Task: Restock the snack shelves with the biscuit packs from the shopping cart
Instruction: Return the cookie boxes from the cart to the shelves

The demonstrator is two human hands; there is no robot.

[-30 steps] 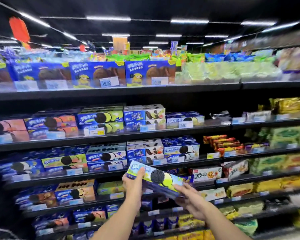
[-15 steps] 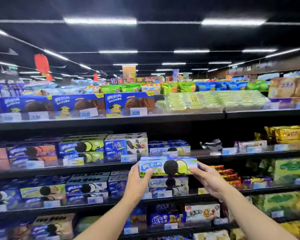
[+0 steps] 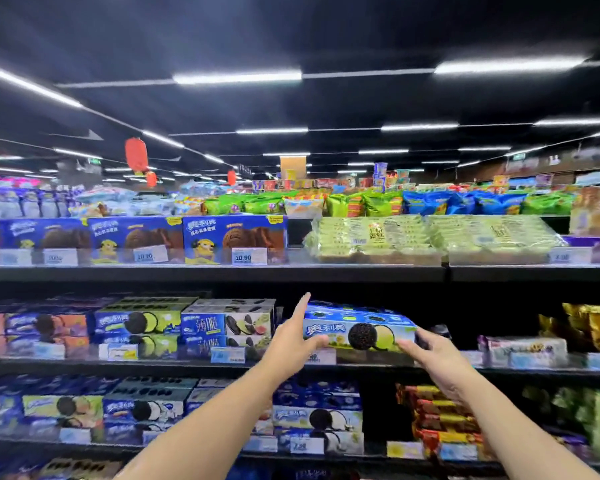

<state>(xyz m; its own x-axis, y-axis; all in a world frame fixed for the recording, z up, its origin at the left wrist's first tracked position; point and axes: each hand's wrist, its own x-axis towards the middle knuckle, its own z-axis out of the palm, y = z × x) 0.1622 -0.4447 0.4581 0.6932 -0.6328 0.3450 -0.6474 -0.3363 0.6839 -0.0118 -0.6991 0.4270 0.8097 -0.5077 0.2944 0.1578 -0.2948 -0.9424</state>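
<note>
The biscuit pack (image 3: pixel 359 331), a blue box printed with a dark sandwich biscuit and pale green cream, lies long side out on the middle shelf (image 3: pixel 174 366), between the fingers of both hands and a little skewed, so its top face shows. Whether it rests on the shelf board or on another pack beneath it cannot be told. The left hand (image 3: pixel 291 337) has its fingers straight and close together, standing up along the pack's left end, with the thumb laid against the lower front edge. The right hand (image 3: pixel 432 353) has its fingers loosely spread, the tips touching the pack's lower right corner. Just left of the left fingers stand white and blue biscuit boxes (image 3: pixel 227 323), and beyond those are blue and green boxes (image 3: pixel 137 323). Right of the right fingers, well apart, lie a pale wrapped pack (image 3: pixel 523 345) and gold bags (image 3: pixel 593 327). Above the fingertips, on the top shelf, is a row of blue boxes with brown biscuits (image 3: pixel 234 237), fronted by a price tag (image 3: pixel 248 256) reading 10.90, with green wrapped packs (image 3: pixel 371 237) beside them. Below the wrists, the next shelf down holds more blue biscuit boxes (image 3: pixel 317 419) and a stack of red and yellow packs (image 3: pixel 444 419). Far above, red lanterns (image 3: pixel 136 154) hang under strip lights (image 3: pixel 238 77) on a dark ceiling.
</note>
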